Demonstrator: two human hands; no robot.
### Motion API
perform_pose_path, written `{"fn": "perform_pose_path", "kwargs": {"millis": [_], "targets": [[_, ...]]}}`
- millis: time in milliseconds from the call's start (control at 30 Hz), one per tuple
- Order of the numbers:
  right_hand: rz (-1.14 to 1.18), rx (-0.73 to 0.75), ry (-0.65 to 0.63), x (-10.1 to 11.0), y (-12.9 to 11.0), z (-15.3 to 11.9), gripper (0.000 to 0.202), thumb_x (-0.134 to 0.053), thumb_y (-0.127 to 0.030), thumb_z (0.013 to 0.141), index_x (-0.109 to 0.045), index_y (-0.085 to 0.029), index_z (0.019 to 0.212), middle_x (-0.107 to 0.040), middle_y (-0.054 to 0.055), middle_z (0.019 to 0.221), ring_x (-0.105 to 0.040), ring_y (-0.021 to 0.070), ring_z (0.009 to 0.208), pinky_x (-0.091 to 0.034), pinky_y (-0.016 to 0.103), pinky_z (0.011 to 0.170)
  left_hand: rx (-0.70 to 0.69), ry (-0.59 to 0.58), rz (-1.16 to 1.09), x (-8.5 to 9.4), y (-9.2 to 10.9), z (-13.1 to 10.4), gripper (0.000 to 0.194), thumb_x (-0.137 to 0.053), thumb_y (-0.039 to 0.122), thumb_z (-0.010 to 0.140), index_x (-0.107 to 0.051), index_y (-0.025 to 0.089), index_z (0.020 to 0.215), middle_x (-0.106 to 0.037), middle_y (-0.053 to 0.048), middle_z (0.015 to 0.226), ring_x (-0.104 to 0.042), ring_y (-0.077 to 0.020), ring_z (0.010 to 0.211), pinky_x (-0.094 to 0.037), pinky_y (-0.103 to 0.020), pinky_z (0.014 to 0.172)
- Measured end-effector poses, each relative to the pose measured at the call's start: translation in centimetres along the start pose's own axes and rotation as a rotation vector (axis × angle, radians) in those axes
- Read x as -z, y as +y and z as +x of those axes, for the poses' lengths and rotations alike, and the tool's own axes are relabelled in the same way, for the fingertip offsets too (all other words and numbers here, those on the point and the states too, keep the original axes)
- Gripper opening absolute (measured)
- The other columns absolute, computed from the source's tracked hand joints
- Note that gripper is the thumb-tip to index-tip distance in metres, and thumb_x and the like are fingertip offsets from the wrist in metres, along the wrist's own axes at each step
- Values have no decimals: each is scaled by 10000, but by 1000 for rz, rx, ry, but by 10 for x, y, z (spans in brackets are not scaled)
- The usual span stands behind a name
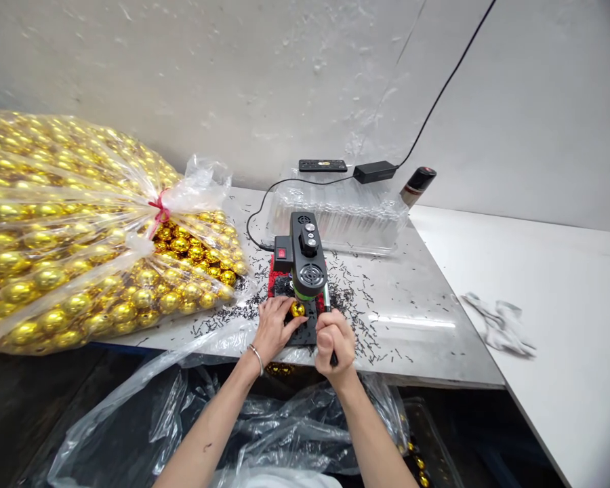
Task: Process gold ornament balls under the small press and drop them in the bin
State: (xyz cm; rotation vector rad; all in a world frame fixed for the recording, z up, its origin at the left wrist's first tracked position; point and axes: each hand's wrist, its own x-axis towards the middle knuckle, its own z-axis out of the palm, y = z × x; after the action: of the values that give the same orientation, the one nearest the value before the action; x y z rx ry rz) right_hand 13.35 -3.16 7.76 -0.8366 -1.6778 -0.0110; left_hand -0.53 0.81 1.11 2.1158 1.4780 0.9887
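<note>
A small black machine [306, 251] with a red switch stands near the table's front edge. Between the thumb and fingers of my left hand [274, 327] is a shiny gold ball [297, 309], held under the machine's head. My right hand [335, 342] is wrapped round a black-gripped lever [334, 359] at the machine's right side. Small black pieces [356, 312] lie scattered around the base. To the left, a big clear bag [71, 237] full of gold balls is tied with a red string [160, 207].
Behind the machine lies a clear plastic tray [340, 217] with a black adapter [375, 171] on it. A dark-capped can [417, 186] leans beside it. White gloves [501, 322] lie at the right. An open plastic bag [285, 434] hangs below the table's front edge.
</note>
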Motion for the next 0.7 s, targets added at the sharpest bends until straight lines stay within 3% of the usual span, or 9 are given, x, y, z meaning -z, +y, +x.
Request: {"fn": "perform_pose_path", "kwargs": {"millis": [233, 400, 600, 700], "targets": [[-9, 13, 86, -14, 17, -20, 286, -281, -239, 964, -405, -212, 707, -476, -1, 710, -527, 123, 645, -488, 353, 732, -30, 2, 57, -1, -1, -1, 330, -606, 403, 855, -619, 183, 1101, -636, -103, 1078, -542, -264, 1017, -367, -404, 892], [-38, 102, 27, -15, 20, -22, 274, -316, -205, 949, -431, -216, 701, -491, -1, 691, -538, 126, 651, -486, 334, 728, -56, 44, 89, -3, -1, -2, 316, -599, 380, 866, -613, 170, 1102, -640, -100, 1060, -556, -250, 998, -390, -402, 885], [33, -36, 68, 1, -7, 16, 260, -374, -104, 901, -416, -207, 665, -477, 1, 661, -482, 122, 618, -398, 268, 554, -21, 56, 25, -2, 2, 2, 306, -617, 389, 852, -627, 192, 1087, -649, -87, 1046, -572, -248, 985, -411, -428, 890], [57, -167, 54, 10, -23, 41, 281, -400, -88, 897, -414, -201, 640, -488, 3, 667, -496, 120, 642, -391, 268, 578, -7, 77, -28, 6, 12, -16, 326, -606, 390, 860, -610, 200, 1126, -642, -97, 1074, -571, -256, 1019, -415, -441, 906]]}}
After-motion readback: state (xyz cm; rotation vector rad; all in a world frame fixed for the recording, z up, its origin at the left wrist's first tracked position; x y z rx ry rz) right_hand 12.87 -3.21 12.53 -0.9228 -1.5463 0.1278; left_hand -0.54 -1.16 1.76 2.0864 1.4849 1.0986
